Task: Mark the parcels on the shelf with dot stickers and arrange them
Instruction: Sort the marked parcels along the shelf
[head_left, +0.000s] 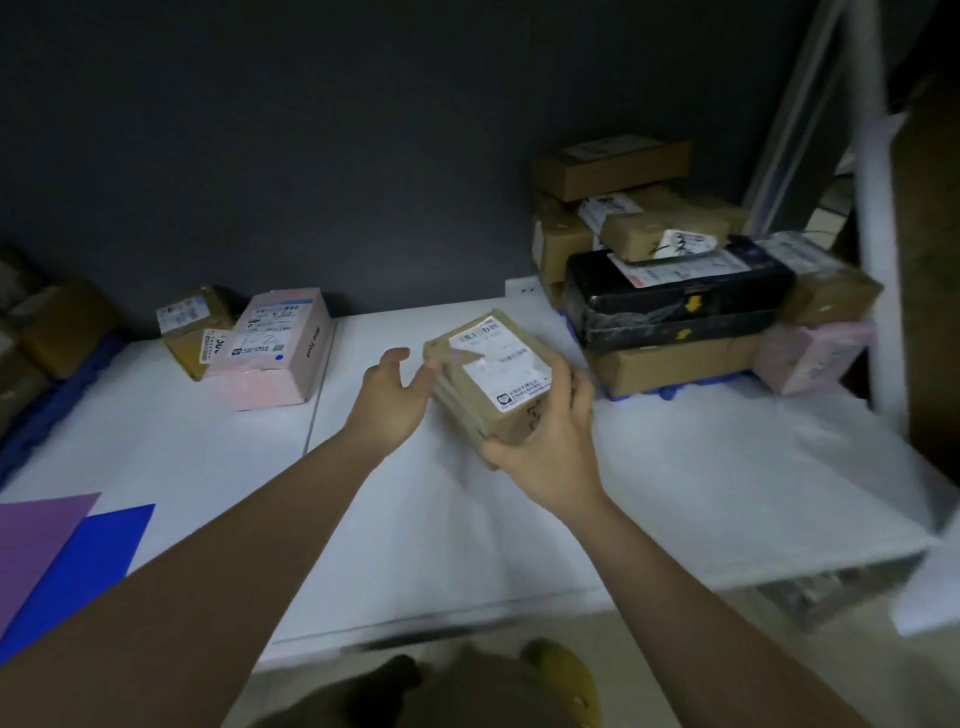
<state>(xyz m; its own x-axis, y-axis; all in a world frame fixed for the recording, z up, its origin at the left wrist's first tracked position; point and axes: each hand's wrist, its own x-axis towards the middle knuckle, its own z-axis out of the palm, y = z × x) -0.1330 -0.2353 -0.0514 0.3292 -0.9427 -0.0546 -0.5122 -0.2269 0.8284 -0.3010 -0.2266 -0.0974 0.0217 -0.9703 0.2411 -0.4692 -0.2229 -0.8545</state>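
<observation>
The right hand (545, 441) grips a brown parcel (493, 379) above the white shelf (675, 467) while the open left hand (395, 395) touches its edge, a one-sided hold that could let it slip.

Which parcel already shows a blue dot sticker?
The pink parcel at the back left: a blue dot sits on its top face; no other parcel shows one.

The white shelf (675, 493) lies bare across its middle and front, giving room to pass. At the right a stack of parcels (675, 291) (black one among brown) blocks the back corner beside an upright post (878, 260). A pink box (280, 348) stands back left; coloured sheets (67, 551) cover the front-left corner.
</observation>
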